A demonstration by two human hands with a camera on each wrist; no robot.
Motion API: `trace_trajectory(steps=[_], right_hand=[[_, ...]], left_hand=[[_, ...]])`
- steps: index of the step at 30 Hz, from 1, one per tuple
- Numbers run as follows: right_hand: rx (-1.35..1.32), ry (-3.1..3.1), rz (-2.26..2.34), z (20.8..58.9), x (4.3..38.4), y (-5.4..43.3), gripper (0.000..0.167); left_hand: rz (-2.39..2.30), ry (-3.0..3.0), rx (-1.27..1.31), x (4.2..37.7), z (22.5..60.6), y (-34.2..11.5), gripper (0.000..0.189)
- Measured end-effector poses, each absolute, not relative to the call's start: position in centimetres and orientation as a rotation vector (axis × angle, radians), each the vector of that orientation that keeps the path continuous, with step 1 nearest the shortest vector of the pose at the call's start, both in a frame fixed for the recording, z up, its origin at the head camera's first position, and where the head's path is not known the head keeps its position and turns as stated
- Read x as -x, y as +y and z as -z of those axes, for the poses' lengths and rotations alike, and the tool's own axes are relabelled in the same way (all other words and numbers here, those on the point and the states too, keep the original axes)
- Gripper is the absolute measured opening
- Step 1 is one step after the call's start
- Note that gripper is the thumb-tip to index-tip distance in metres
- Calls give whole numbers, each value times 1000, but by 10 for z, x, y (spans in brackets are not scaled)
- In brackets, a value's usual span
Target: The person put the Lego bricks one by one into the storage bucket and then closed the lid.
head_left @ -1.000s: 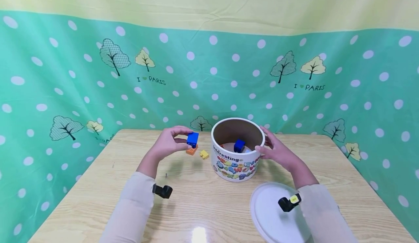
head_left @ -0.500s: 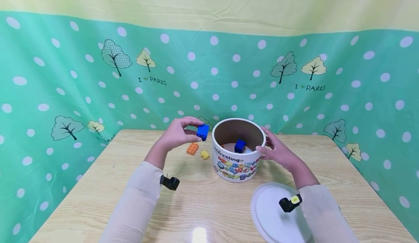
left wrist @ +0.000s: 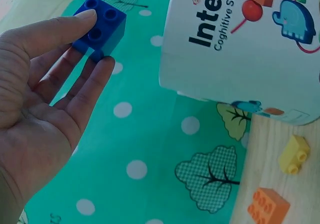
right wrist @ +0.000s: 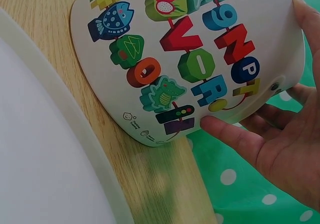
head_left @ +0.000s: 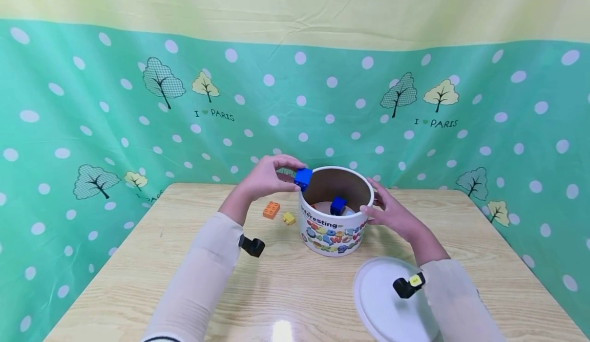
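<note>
Between the thumb and fingers of my left hand (head_left: 265, 179) I pinch a blue toy brick (head_left: 303, 178), right at the left rim of a white bucket (head_left: 328, 235) in the head view. The left wrist view shows the studs of this blue brick (left wrist: 106, 26) beneath my thumb. My right hand (head_left: 392, 212) grips the bucket's right side, thumb at the front and fingers partly hidden behind. Inside the bucket lie another blue brick (head_left: 338, 206) and a few partly hidden pieces. Printed letters and animals cover the bucket wall (right wrist: 150, 48) in the right wrist view.
An orange brick (head_left: 271, 210) and a small yellow brick (head_left: 289, 218) lie on the wooden table (head_left: 138, 270) left of the bucket. A round white lid (head_left: 387, 301) lies in front, under my right forearm. A patterned green curtain (head_left: 249, 101) hangs behind.
My left hand has carried the blue brick up and right, from above the orange brick to the bucket's rim. The right hand and bucket have hardly moved.
</note>
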State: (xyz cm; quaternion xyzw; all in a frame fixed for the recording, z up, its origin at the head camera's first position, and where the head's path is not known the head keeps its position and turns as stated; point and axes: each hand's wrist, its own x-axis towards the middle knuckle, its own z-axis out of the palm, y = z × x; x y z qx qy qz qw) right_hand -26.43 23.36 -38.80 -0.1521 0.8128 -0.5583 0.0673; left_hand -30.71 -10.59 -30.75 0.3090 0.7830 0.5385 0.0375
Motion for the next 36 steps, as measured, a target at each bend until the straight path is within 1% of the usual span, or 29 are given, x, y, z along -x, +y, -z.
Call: trace_trajectory(steps=[11,17,22,29,36], right_hand=[[457,2440,1686,390,265,233,87],[449,2454,1677,389,265,233,86],[433,2448,1677,388,265,233,87],[422,2447,1674,387,264,234,87],[444,2453,1657,385,264,234,88]], left_hand=[[-1519,2395,-968,320,283,-71,45],[-1359,2450,-970,333,270,-54,51],[-1232,2495,-989,347,261,-41,47],[-1071,2520,-956,365,258,-24,43],[-1070,2473,-890,376,262,-21,40]])
